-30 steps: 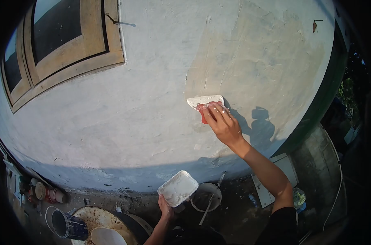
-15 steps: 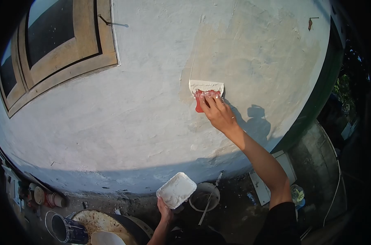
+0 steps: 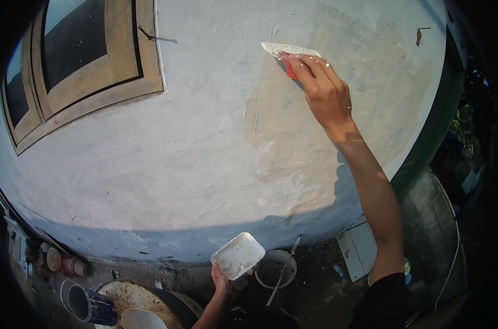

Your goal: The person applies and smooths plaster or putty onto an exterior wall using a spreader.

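Note:
My right hand [image 3: 328, 90] is closed on the red handle of a putty knife [image 3: 293, 70]. White putty coats its wide blade, which is up at the wall [image 3: 166, 159], near the top of a beige, damp-looking patch [image 3: 364, 82]. Low in front of me, my left hand [image 3: 220, 279] grips a shallow white tray [image 3: 239, 255] by its lower left edge. White putty is smeared over the inside of the tray. My left fingers are mostly hidden beneath it.
A wooden-framed window [image 3: 95, 77] is at the upper left. On the ground stand a bucket with a stick [image 3: 276, 268], a dark blue pail [image 3: 89, 304] and a stained round drum top [image 3: 125, 296]. A white panel [image 3: 358, 249] lies at the right. A nail [image 3: 420, 33] sticks out of the wall.
My right hand has moved the putty knife up the wall and slightly right, and the blade is now tilted. The left hand and tray stay nearly in place.

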The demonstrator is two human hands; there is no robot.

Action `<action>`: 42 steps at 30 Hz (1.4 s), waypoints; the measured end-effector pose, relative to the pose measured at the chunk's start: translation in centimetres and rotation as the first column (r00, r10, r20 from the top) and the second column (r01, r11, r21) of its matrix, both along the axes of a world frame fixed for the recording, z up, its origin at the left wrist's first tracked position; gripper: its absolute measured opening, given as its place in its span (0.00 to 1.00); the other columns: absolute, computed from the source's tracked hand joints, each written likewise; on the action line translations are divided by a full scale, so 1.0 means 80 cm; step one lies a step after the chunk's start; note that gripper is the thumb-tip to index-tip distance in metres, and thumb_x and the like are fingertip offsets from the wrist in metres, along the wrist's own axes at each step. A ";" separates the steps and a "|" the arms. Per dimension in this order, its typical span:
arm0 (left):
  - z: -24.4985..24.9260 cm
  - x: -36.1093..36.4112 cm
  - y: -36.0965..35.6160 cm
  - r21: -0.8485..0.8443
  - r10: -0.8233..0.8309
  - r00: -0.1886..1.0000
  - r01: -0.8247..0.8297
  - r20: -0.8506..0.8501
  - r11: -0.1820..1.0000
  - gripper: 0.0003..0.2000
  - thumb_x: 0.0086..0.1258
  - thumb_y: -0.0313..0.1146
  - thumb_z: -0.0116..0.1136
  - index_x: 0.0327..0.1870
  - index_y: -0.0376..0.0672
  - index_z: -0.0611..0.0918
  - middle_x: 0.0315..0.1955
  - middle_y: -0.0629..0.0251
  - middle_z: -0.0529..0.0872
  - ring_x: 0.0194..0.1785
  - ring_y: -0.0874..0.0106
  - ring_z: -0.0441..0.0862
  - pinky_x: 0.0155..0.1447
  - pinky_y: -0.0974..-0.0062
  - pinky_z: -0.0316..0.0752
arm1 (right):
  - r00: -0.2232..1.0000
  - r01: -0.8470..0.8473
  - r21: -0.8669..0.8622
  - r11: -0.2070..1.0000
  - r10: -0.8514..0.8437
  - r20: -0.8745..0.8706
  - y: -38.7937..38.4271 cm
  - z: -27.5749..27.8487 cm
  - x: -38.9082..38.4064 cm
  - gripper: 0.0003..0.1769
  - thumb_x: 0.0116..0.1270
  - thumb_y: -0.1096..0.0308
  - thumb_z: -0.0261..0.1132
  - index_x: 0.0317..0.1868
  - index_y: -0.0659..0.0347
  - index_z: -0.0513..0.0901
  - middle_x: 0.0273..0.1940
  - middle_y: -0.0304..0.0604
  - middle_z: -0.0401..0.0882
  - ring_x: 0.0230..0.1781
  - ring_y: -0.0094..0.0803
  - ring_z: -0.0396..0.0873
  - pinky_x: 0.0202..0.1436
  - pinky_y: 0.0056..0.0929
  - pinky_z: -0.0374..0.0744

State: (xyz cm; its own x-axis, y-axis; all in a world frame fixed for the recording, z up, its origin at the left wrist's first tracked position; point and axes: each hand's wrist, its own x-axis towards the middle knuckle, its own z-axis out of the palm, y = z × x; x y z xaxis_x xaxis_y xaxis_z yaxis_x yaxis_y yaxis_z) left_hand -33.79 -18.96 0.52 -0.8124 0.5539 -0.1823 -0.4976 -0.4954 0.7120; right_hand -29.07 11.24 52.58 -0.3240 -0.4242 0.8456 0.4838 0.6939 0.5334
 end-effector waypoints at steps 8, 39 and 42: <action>0.001 0.006 0.002 -0.020 -0.014 1.000 0.014 -0.026 1.000 0.29 0.82 0.56 0.35 0.67 0.37 0.68 0.59 0.56 0.79 0.59 0.62 0.81 0.62 0.60 0.79 | 0.967 0.025 -0.057 0.998 -0.010 0.256 -0.002 -0.065 -0.062 0.04 0.61 0.75 0.64 0.36 0.64 0.80 0.35 0.43 0.80 0.40 0.34 0.82 0.36 0.32 0.88; 0.015 0.002 0.003 -0.044 -0.081 0.995 0.078 -0.053 0.996 0.28 0.83 0.55 0.36 0.64 0.36 0.70 0.57 0.57 0.80 0.58 0.64 0.81 0.65 0.63 0.75 | 0.946 0.145 -0.043 0.988 -0.126 0.298 0.017 -0.171 -0.025 0.19 0.63 0.70 0.62 0.53 0.70 0.80 0.43 0.50 0.81 0.44 0.40 0.80 0.47 0.34 0.86; 0.008 -0.001 0.007 0.011 -0.113 0.993 0.113 -0.040 0.993 0.28 0.83 0.55 0.36 0.65 0.36 0.70 0.57 0.57 0.80 0.57 0.64 0.81 0.64 0.63 0.76 | 0.890 0.167 -0.092 0.982 -0.110 0.444 -0.009 -0.307 -0.025 0.20 0.65 0.68 0.61 0.54 0.70 0.80 0.46 0.52 0.81 0.48 0.40 0.80 0.48 0.36 0.85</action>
State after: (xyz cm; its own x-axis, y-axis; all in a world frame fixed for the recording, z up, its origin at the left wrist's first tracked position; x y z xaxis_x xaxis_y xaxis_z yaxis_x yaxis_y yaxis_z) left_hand -33.87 -18.41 1.13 -0.7508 0.6449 -0.1431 -0.5224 -0.4471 0.7261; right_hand -31.08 10.54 28.00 -0.7187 -0.2487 0.6493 0.3194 0.7114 0.6260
